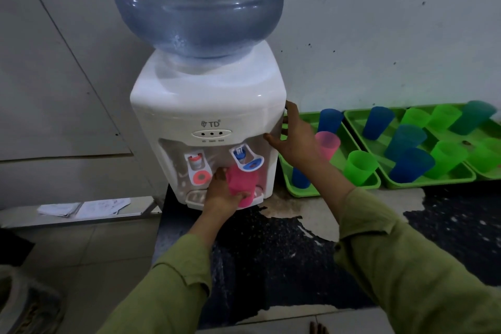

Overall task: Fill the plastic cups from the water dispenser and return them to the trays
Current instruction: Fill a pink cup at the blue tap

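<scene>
Head view shows the left hand (221,195) wrapped around a pink cup (244,184), fingers and thumb curled round its lower half. It holds the cup upright over the drip tray (193,195) with the rim right under the blue tap (245,161) of the water dispenser (208,106). It is probably held that high so the rim can push the tap's lever and catch the stream. Whether water is running, I cannot tell.

The right hand (295,141) grips nothing. Its fingers are spread and nearly straight, pressed flat on the dispenser's front right corner, most likely to brace the light housing against the cup's push.

The dispenser stands at the left end of the counter (271,238). To its right, along the back edge, lie the green trays: the near tray (320,192) touches the dispenser's side and the next tray (433,181) lies just beyond it. Both hold upright blue and green cups, and a paler pink one (329,144) stands just behind the right hand, so a filled cup goes back with a short reach.
</scene>
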Demonstrator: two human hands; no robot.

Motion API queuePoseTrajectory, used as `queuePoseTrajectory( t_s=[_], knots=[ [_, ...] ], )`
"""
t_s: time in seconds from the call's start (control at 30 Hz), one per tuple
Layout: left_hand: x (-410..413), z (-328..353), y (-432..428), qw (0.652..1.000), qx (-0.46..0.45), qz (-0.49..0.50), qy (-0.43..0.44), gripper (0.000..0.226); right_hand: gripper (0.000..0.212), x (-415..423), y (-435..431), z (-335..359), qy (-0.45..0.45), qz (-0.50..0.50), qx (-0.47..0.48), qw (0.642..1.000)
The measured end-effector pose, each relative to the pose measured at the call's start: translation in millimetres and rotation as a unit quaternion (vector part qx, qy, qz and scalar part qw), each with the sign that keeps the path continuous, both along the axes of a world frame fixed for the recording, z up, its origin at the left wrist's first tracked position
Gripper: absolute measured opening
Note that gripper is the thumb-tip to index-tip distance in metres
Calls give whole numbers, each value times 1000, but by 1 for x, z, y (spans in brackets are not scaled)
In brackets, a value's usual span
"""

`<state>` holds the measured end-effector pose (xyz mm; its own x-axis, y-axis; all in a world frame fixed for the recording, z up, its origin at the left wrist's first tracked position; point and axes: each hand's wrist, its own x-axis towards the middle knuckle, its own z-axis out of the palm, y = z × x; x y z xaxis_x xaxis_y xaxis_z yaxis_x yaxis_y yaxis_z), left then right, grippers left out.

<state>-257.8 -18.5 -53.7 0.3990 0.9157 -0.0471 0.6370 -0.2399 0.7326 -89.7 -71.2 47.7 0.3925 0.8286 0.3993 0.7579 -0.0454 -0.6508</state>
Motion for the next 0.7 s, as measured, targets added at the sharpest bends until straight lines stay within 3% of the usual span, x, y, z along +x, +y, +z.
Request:
queuePoseTrajectory(
  t_s=[0.23,0.33,0.47,0.53,0.7],
  knots=[
    [0,4,-3,1000,-1,11,-3,83,75,-8,0,4,30,8,2,1000],
    [-1,5,-4,1000,1,8,-6,81,60,-15,-4,7,57,6,22,998],
    [0,6,-6,1000,-4,10,-20,77,38,-24,-14,-5,84,-85,11,993],
    [0,7,-6,1000,-3,6,-25,76,33,-26,-19,-10,95,-103,-20,990],
    [1,9,-7,998,-27,17,-49,70,33,-31,-20,-13,149,-39,-128,980]
  ],
)
